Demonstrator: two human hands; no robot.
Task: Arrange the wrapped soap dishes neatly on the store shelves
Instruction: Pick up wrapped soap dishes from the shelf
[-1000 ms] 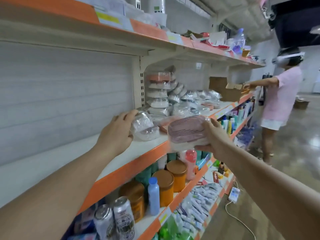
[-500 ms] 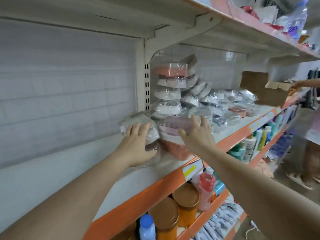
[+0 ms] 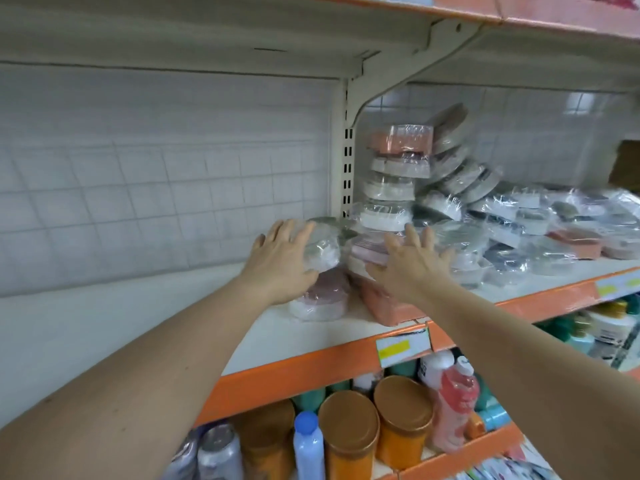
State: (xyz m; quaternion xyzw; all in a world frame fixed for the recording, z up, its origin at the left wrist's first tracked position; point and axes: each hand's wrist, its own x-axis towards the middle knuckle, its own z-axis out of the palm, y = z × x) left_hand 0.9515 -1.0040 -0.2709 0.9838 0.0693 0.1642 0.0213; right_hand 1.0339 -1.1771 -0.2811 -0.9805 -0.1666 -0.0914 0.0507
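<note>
Several plastic-wrapped soap dishes lie on the white shelf (image 3: 294, 336) with its orange front edge. My left hand (image 3: 282, 259) presses with straight fingers on a clear-wrapped white dish (image 3: 323, 252), which sits on a mauve dish (image 3: 323, 296). My right hand (image 3: 412, 266), fingers spread, touches a pink dish (image 3: 365, 252) lying on an orange dish (image 3: 384, 304). Behind them rises a stack of wrapped dishes (image 3: 394, 188). A loose pile of dishes (image 3: 519, 230) spreads to the right.
A slotted shelf upright (image 3: 347, 161) stands just behind the dishes, with another shelf close overhead. Left of my hands the shelf is bare. A cardboard box (image 3: 627, 164) is at the far right. Below stand orange-lidded jars (image 3: 348, 420), bottles (image 3: 455, 393) and cans (image 3: 220, 452).
My right hand has carried the pink dish onto the orange dish and its fingers have spread off it. My left hand has stayed on the clear-wrapped dish. The view has moved closer.
</note>
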